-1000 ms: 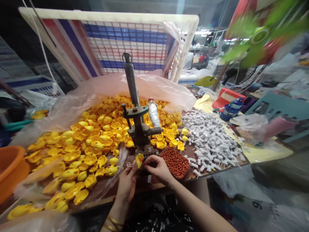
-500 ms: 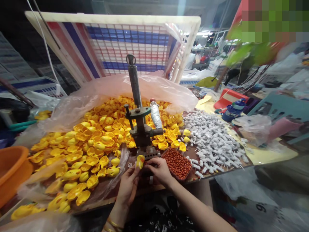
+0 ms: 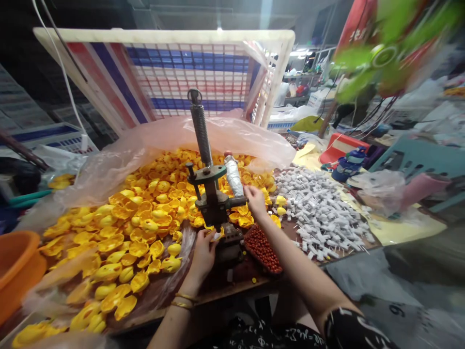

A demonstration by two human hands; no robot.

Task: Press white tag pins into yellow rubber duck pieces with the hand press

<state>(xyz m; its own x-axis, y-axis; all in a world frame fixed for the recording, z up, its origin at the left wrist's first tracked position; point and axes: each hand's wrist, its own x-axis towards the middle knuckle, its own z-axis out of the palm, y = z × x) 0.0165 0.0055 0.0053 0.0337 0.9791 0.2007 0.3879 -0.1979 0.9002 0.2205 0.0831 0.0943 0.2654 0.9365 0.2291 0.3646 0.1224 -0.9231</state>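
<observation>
My left hand (image 3: 204,254) pinches a small yellow plastic shell piece (image 3: 217,235), with something whitish on it, at the base of a dark metal hand press (image 3: 211,196). The press has a tall spring on top and a lever handle (image 3: 233,175) wrapped in silver material. My right hand (image 3: 256,201) is closed around the outer end of the press's side shaft (image 3: 237,200), beside the handle's lower end. Its fingertips are partly hidden. Below my right forearm lies a tray of small reddish-brown beads (image 3: 260,249).
Yellow shell pieces (image 3: 138,247) are heaped left of and behind the press. White parts with metal pins (image 3: 319,213) pile up at the right. An orange tub (image 3: 18,271) stands at the left edge. A green fan (image 3: 384,55) hangs upper right; a white crate (image 3: 163,36) leans behind.
My right hand has left the yellow piece and moved up and right to the press's side shaft. My left hand has brought the piece in under the press.
</observation>
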